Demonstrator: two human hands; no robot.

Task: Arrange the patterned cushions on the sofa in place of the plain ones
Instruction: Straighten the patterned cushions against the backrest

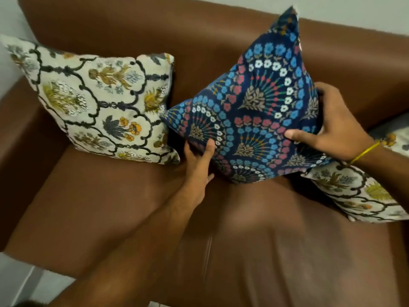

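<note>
Our grip is on the blue cushion (254, 111) w/ both hands: left hand (199, 160) clamps its lower left edge, thumb on the front and fingers tucked behind; right hand (327, 127) closes over the right edge, thumb pressed into the patterned face. A yellow thread band (365, 151) sits on that wrist. The cushion stands on one corner, tilted like a diamond, bottom tip touching the seat of the brown sofa (132, 207), top tip reaching up the backrest.

Just left, its corner touches a cream floral cushion (99, 103) that leans upright vs the backrest in the sofa's left corner. On the right, a second cream floral cushion (358, 191) lies partly under the blue one, more flat than upright.

Progress, as we judge it: no plain cushions in view, so the swap looks mostly done. One cushion seems placed; the blue one needs squaring up and setting back, and the right-hand one prob needs standing too.
</note>
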